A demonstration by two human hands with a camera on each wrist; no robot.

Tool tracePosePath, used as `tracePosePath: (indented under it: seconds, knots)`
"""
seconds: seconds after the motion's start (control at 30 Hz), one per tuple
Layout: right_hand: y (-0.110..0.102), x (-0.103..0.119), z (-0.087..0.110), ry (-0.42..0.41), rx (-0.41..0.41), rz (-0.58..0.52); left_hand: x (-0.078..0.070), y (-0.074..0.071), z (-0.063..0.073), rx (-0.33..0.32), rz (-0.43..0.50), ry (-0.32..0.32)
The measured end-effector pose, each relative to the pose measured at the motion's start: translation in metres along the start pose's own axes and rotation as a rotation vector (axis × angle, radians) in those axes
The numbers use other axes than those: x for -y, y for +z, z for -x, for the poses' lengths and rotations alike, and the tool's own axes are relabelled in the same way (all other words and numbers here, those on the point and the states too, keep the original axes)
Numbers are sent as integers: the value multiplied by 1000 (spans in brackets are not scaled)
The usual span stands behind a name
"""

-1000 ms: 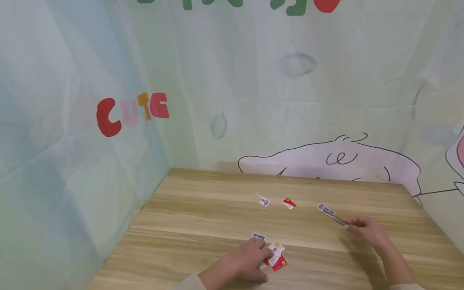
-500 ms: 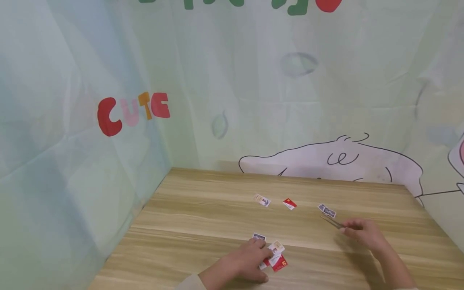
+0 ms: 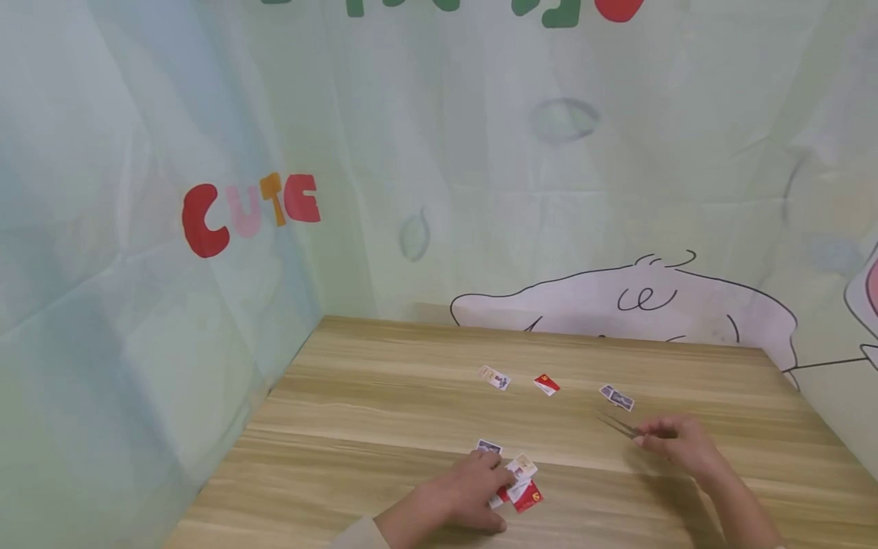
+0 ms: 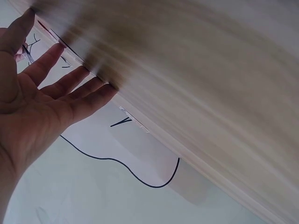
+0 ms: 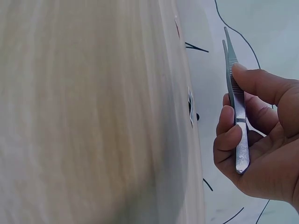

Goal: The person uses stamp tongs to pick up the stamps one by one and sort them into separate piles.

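My right hand (image 3: 686, 446) grips metal tweezers (image 5: 239, 109) between thumb and fingers. In the right wrist view their tips stand slightly apart with nothing between them. Just beyond the tips lie overlapping dark stamp-like pieces (image 3: 617, 398). My left hand (image 3: 469, 492) rests on the table with its fingertips down and fingers extended, as the left wrist view shows. Around its fingertips are loose stamp-like pieces: a dark one (image 3: 489, 446), a pale one (image 3: 523, 464) and a red one (image 3: 528, 497). The hand partly covers this group.
Farther back on the wooden table (image 3: 357, 457) lie pale pieces (image 3: 495, 377) and a red-and-white pair (image 3: 546, 384), in a row with the dark ones. A printed fabric backdrop (image 3: 384, 191) rises behind the table and along its left side.
My right hand has drawn the tweezers back from the dark pieces, toward me and slightly left. Those pieces stay on the table. The left hand keeps its place.
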State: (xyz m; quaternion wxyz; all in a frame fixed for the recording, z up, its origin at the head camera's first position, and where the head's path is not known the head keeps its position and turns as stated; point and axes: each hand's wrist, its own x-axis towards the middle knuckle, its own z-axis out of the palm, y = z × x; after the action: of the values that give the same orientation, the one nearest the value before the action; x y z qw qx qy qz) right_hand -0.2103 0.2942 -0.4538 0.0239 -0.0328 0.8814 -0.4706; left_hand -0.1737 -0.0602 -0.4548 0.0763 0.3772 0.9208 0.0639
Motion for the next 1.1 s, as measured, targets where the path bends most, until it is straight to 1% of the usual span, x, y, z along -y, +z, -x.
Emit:
tracePosePath:
  seconds: [0.17,0.37,0.6,0.7,0.83,0.97,1.1]
  knots:
    - [3,1,1,-1,17,2,0,0,0,9,8,0]
    - [6,5,1,-20,50,21,0,-1,0,-4,-11,-3]
    - [10,9,2,-25,84,3,-1,-3,1,-2,-14,-5]
    - [11,10,3,-48,123,-16,-1,-3,1,4,-10,-6]
    - [12,11,2,-104,187,-38,-2,-3,1,17,0,-14]
    - [13,12,0,-156,239,-24,-2,-4,0,30,9,-24]
    - [15,13,-1,-174,276,-1,-1,-5,0,28,11,-16]
